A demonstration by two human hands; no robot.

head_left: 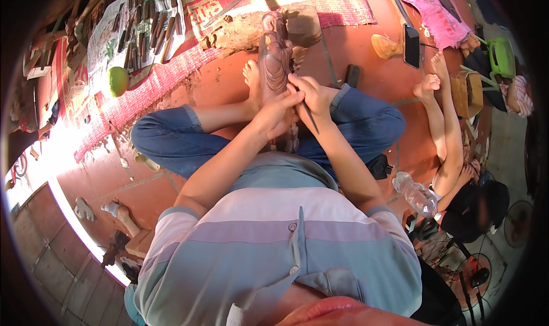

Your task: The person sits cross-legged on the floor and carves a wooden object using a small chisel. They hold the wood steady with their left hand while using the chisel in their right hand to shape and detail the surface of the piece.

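Head cam: right hand (pixel 312 97) grips a slim dark carving tool (pixel 310 118), left hand (pixel 278 114) (grip unclear) probably steadying the robed statuette (pixel 273 63) beneath.

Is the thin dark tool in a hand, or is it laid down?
In hand: the right hand holds the thin dark tool, with one end plainly sticking out. Whether its tip touches the carved figure, I cannot tell.

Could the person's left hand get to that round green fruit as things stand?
Probably not without leaning: the green fruit lies well out past the left knee, and the left hand is busy at the carved figure.
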